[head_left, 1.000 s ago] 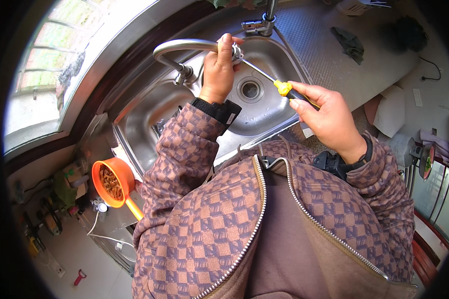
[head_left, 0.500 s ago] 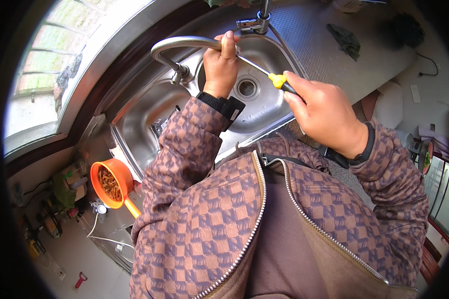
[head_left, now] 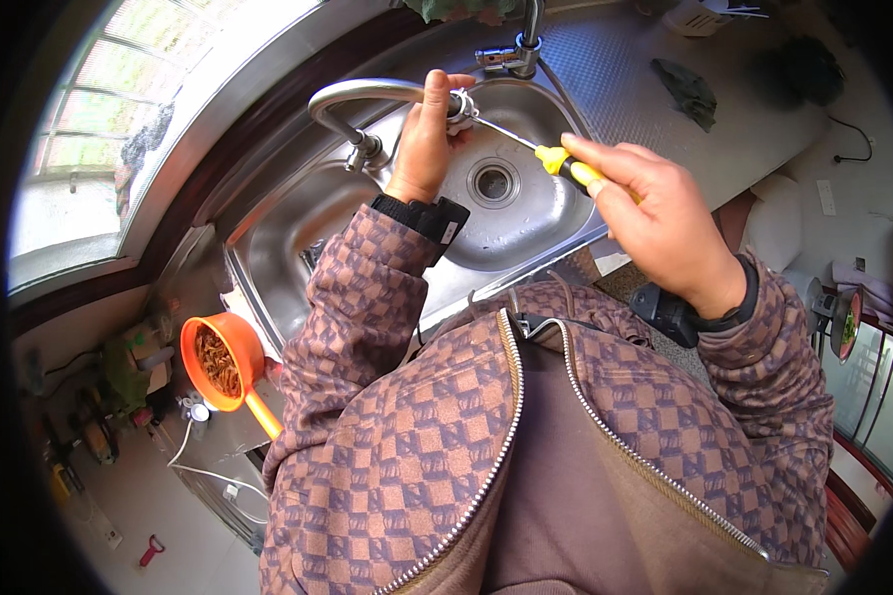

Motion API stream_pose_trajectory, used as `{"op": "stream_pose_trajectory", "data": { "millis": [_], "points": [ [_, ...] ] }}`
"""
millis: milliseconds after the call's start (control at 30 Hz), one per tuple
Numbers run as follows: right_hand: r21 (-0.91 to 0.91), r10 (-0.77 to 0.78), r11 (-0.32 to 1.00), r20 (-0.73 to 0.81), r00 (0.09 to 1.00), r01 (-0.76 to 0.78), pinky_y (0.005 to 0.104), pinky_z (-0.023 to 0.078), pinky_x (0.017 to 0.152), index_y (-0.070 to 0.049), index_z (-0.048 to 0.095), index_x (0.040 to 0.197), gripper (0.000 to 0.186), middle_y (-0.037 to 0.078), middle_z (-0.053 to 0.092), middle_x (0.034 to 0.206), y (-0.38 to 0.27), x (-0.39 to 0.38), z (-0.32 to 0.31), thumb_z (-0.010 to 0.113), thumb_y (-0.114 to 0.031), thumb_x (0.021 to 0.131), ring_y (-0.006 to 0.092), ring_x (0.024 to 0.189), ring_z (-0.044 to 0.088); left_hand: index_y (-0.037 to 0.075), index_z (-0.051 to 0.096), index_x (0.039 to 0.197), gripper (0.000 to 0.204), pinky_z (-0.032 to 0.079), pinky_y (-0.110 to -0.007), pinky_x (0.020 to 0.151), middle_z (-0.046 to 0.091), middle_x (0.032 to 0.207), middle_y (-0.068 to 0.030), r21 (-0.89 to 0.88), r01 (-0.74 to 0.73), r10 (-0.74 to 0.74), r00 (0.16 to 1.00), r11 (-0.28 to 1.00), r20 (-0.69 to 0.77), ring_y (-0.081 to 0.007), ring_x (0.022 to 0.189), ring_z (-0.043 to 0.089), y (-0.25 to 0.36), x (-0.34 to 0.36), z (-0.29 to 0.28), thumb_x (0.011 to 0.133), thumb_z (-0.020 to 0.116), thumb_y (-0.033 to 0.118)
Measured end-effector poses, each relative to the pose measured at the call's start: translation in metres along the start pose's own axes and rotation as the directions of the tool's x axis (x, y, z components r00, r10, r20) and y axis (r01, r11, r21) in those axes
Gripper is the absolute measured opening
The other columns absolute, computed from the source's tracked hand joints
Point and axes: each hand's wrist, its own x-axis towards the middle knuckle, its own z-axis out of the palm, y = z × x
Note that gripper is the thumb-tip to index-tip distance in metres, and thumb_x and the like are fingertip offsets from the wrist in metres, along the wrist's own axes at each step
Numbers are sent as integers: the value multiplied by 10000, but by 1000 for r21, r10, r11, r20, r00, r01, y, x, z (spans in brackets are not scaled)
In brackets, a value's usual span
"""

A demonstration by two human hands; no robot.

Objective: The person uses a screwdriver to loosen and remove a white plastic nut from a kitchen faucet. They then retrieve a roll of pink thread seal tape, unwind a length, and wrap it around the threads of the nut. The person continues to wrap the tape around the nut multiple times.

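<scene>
My left hand (head_left: 423,149) is wrapped round the outlet end of a curved metal faucet spout (head_left: 367,89), thumb on the near side, the other fingers mostly behind it. At that end sits a small pale metal clamp or fitting (head_left: 461,109). A yellow and black screwdriver (head_left: 556,161) is gripped in my right hand (head_left: 660,198), its handle between thumb and fingers. Its thin shaft slants up and left, and the tip reaches the fitting; whether it sits in a screw is too small to tell. Below is a double-bowl steel sink (head_left: 456,233).
A second tap (head_left: 511,58) stands behind the sink. On the steel counter at right lies a dark cloth (head_left: 685,91). An orange pan-shaped colander (head_left: 230,347) holding brown dried food is at left, near my left sleeve. A window (head_left: 94,129) is at far left.
My left hand has slid a little on the spout, so the fitting now shows. The screwdriver handle has turned, showing more yellow, and my right hand has shifted slightly right.
</scene>
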Motion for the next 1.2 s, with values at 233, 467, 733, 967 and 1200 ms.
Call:
{"op": "stream_pose_trajectory", "data": {
  "millis": [233, 467, 733, 967, 1200],
  "points": [
    [508, 433, 551, 504, 748, -662, 167, 314, 411, 44, 583, 1036, 259, 18, 569, 663, 13, 9, -12, 527, -185, 928, 22, 446, 407, 31, 579, 1091, 627, 372, -213, 592, 555, 795, -32, -23, -22, 22, 1000, 999, 11, -88, 644, 462, -2, 1, 0, 940, 336, 589],
    [72, 232, 965, 207, 951, -251, 286, 396, 465, -5, 579, 1027, 227, 71, 582, 650, 9, 4, 6, 538, -202, 922, 136, 510, 525, 39, 586, 1051, 603, 366, -202, 554, 550, 782, -19, -11, -30, 29, 998, 999, -52, -75, 615, 454, -1, 0, 4, 949, 331, 576],
    [-496, -123, 856, 83, 989, 148, 401, 478, 552, -38, 559, 927, 205, 118, 620, 724, 5, -5, 4, 617, -210, 831, 321, 653, 611, 47, 579, 1064, 558, 366, -200, 550, 538, 776, -7, 22, 19, -18, 1000, 1000, -22, -68, 608, 449, -2, -1, 6, 962, 337, 540],
    [-321, -18, 947, -21, 1000, 10, 377, 491, 643, -42, 625, 1025, 271, 146, 646, 876, 16, -17, -12, 652, -180, 794, 332, 768, 624, 51, 464, 1064, 328, 428, -215, 609, 565, 812, -20, -169, -30, 26, 999, 985, -22, -95, 684, 540, -5, -5, 3, 823, 679, 110],
    [-119, 135, 983, -28, 990, -138, 330, 501, 705, -11, 621, 1057, 299, 187, 648, 937, 54, -30, -24, 659, -169, 807, 320, 823, 646, 19, 493, 1115, 408, 444, -220, 645, 575, 874, -35, -89, -128, 108, 973, 988, -202, -101, 723, 554, -12, -8, 13, 789, 726, 95]
  ]
}}
